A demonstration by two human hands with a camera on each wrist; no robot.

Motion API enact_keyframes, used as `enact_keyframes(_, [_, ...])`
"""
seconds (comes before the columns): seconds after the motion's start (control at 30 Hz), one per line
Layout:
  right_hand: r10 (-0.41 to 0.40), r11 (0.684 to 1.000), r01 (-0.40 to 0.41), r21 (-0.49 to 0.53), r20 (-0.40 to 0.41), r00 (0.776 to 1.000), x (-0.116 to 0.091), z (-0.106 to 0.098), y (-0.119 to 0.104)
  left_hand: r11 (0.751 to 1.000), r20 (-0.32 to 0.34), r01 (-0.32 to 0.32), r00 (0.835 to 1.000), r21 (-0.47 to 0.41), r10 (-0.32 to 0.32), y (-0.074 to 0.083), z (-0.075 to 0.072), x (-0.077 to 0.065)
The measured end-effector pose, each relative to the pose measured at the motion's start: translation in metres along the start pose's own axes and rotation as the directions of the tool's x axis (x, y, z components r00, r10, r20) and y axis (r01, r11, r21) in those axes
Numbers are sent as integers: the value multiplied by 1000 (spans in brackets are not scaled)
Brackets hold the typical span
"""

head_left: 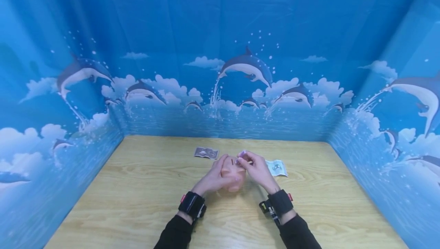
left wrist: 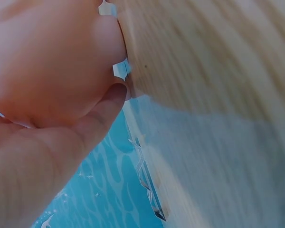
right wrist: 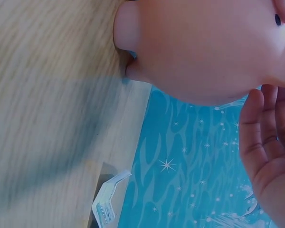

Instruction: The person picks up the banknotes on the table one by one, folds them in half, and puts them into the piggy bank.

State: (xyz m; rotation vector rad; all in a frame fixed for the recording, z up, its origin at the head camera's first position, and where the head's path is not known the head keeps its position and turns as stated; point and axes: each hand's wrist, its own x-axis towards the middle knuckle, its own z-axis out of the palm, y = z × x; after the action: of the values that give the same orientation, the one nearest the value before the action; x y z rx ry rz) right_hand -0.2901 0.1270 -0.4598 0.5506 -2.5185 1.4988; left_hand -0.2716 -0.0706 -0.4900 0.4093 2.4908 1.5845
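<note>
A pink piggy bank (head_left: 233, 174) stands on the wooden table, its dark coin slot facing up. My left hand (head_left: 214, 179) grips it along its left side; in the left wrist view a finger of the left hand (left wrist: 42, 156) lies against the round body (left wrist: 52, 61). Close to the slot, on its right, my right hand (head_left: 258, 169) pinches a small purple piece, which looks like a folded banknote (head_left: 242, 153). The right wrist view shows the right hand (right wrist: 275, 147) beside the piggy bank (right wrist: 199, 47), with the pinched piece mostly hidden.
A brownish-grey banknote (head_left: 206, 152) lies behind the piggy bank to the left. A pale green-blue creased banknote (head_left: 277, 168) lies right of my right hand. Blue dolphin-print curtains (head_left: 220, 119) enclose the table (head_left: 144, 188) at the back and sides.
</note>
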Motion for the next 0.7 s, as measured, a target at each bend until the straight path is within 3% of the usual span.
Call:
enact_keyframes(0.4, [-68, 996, 70, -58, 44, 997, 7, 4, -3, 999, 8, 37, 999, -2, -37, 0, 3, -1])
enact_keyframes(0.7, [-82, 995, 82, -49, 15, 997, 5, 7, -5, 999, -1, 44, 999, 0, -44, 2, 2, 0])
